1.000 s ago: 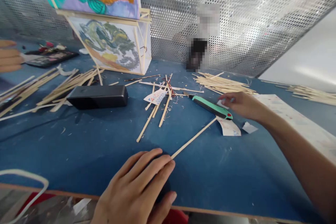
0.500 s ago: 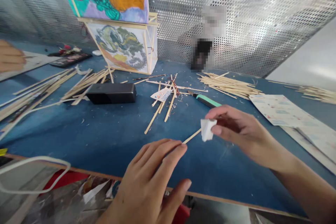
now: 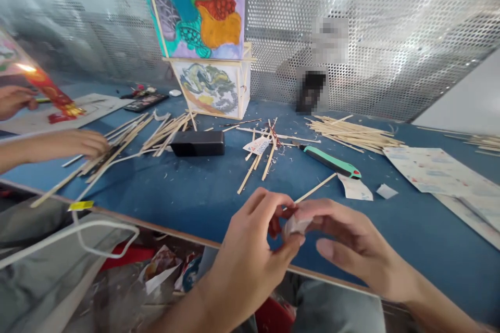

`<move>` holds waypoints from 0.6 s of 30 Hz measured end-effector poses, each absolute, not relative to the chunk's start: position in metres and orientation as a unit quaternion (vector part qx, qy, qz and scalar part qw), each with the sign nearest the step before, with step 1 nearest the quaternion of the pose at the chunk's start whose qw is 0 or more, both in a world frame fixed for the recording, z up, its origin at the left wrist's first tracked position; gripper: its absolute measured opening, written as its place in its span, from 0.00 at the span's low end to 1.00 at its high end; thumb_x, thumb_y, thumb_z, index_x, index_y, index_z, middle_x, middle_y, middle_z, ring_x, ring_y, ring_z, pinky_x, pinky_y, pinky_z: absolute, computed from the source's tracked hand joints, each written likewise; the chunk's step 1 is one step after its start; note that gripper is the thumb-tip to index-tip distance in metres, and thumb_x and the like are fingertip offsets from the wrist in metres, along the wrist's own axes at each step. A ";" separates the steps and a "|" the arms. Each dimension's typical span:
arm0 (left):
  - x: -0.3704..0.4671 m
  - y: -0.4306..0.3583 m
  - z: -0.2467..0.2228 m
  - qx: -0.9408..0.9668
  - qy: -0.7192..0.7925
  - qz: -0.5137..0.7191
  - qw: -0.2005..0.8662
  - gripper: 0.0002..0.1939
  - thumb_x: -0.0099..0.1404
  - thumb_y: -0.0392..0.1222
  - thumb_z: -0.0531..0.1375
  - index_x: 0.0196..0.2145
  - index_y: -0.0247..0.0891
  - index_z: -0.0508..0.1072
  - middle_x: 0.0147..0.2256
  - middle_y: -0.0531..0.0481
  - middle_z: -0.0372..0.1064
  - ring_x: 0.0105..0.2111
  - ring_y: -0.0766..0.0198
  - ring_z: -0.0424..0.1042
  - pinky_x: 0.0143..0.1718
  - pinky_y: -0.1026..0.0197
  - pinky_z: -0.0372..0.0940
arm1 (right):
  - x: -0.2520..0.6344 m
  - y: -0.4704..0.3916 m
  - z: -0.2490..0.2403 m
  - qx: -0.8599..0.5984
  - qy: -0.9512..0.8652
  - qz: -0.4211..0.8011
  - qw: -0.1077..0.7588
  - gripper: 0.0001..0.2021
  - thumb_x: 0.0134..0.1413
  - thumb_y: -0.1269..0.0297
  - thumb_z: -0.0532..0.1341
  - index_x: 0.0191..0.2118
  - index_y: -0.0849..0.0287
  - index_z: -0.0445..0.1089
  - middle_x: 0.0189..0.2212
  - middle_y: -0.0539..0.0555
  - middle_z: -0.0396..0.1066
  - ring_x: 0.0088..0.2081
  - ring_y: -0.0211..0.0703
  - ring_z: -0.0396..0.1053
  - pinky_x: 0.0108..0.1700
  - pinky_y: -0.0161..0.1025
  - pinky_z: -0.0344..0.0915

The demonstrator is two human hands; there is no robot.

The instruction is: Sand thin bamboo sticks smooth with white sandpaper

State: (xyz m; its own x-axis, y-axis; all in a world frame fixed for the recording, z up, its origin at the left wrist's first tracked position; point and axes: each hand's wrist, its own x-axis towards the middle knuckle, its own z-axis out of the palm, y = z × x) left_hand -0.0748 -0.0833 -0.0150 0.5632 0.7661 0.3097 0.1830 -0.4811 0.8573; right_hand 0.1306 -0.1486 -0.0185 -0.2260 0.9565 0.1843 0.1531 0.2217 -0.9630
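Near the table's front edge, my left hand pinches a small folded white paper between thumb and fingers. My right hand curves round the paper's right side, its fingertips touching the top and its thumb held apart. Just beyond the fingers a thin wooden stick lies on the blue table. A paper scrap and a smaller white piece rest to the right, below a green and black cutter.
Stick piles lie at the back. A black box sits left of a tied stick bundle. A painted lantern stands behind. Another person's hands are at the left. Printed sheets lie right.
My left hand has risen from the table and now grips the paper, which moved down and left. Paper scraps now show on the right. The other person's hand reaches onto the left sticks. The view shifted.
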 end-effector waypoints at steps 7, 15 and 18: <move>-0.081 -0.080 -0.002 0.696 0.256 0.293 0.603 0.06 0.71 0.41 0.62 0.44 0.40 0.71 0.34 0.53 0.70 0.34 0.65 0.70 0.35 0.64 0.68 | 0.121 -0.151 -0.017 -0.524 -0.599 0.414 0.442 0.06 0.68 0.57 0.64 0.39 0.51 0.69 0.35 0.50 0.72 0.37 0.40 0.71 0.39 0.35 0.70; -0.079 -0.089 -0.022 0.882 0.167 0.415 0.147 0.13 0.75 0.29 0.51 0.50 0.31 0.74 0.37 0.45 0.73 0.36 0.62 0.73 0.40 0.60 0.72 | 0.118 -0.134 -0.016 -0.512 -0.555 0.524 0.394 0.13 0.64 0.48 0.65 0.41 0.52 0.71 0.33 0.49 0.69 0.36 0.41 0.68 0.38 0.34 0.68; -0.079 -0.092 -0.031 0.887 0.161 0.429 0.054 0.13 0.74 0.28 0.52 0.51 0.28 0.74 0.33 0.46 0.72 0.33 0.60 0.73 0.39 0.58 0.73 | 0.117 -0.136 -0.025 -0.487 -0.547 0.542 0.412 0.16 0.63 0.47 0.65 0.51 0.48 0.72 0.42 0.52 0.73 0.42 0.45 0.71 0.44 0.38 0.71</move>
